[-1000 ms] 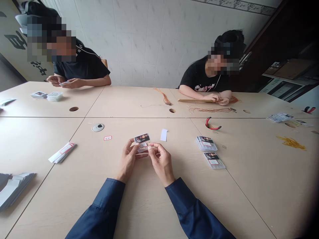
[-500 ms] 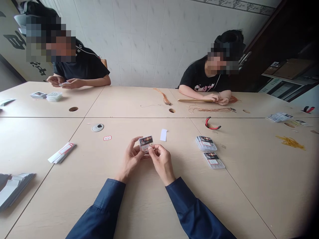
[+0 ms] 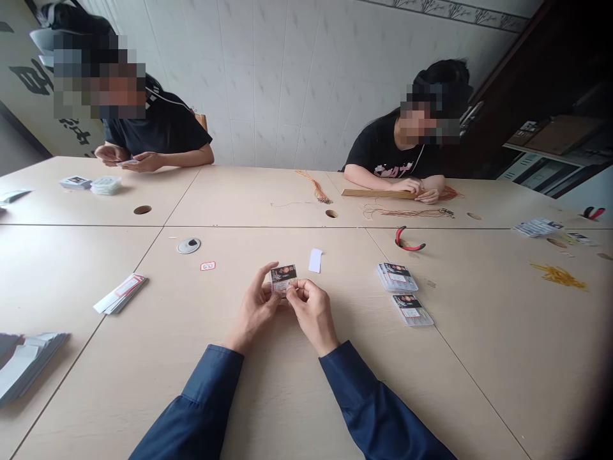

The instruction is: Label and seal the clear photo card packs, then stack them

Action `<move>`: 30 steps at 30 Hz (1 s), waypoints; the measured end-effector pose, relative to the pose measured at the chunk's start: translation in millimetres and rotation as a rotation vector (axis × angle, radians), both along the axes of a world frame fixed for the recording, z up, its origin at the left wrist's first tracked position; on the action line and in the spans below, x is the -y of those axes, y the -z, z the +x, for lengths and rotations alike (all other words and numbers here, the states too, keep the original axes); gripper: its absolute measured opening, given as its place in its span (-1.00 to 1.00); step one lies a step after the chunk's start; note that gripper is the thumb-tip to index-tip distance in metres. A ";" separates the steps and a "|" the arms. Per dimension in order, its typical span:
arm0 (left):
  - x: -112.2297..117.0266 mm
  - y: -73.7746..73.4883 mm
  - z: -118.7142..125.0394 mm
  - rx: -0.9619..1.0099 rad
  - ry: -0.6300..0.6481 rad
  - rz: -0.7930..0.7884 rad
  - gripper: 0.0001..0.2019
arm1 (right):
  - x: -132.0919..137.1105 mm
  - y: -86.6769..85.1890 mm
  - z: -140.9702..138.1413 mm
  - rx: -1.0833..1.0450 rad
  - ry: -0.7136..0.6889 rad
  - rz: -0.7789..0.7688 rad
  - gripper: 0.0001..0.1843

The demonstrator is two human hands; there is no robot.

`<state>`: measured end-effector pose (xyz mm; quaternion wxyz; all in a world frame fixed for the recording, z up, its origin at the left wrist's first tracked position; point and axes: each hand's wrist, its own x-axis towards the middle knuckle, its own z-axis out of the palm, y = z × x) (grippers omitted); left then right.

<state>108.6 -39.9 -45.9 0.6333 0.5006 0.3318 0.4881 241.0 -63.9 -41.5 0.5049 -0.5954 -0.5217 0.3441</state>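
Observation:
Between my two hands, over the middle of the table, is a small clear plastic case [image 3: 283, 273] with a black printed label across its top. My left hand [image 3: 253, 313] grips the case by its left side, thumb in front and index finger up along the edge. My right hand [image 3: 313, 313] pinches with thumb and fingertips at the lower right of the case's face. Those fingertips cover part of the label. Just beyond lies a white paper slip [image 3: 315, 260]. To the right are a stack of similar cases [image 3: 396, 277] and another case group [image 3: 412, 310].
Paper strips [image 3: 122, 294] and white sheets [image 3: 33, 364] lie left, near a red-bordered sticker [image 3: 207, 266]. Red-handled pliers [image 3: 409, 244] and yellow strips [image 3: 560, 277] lie right. Across the table, two people work, one with a wooden strip [image 3: 368, 193] and orange cords [image 3: 407, 211].
The case has turned slightly more upright and level in my hands, its label now facing me more squarely. Both hands keep their hold. The view has shifted very slightly.

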 end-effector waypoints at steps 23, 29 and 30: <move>-0.4 -2.4 -1.5 0.006 0.037 0.013 -0.36 | 2.1 -4.6 -2.5 0.089 0.061 0.006 -0.75; -1.2 1.9 -1.4 -0.072 -0.016 0.003 -0.36 | 3.1 -4.0 -2.7 0.066 0.014 0.038 -0.75; -1.0 1.6 -1.1 -0.072 -0.020 -0.001 -0.36 | 3.2 -3.6 -2.8 0.067 0.012 0.041 -0.75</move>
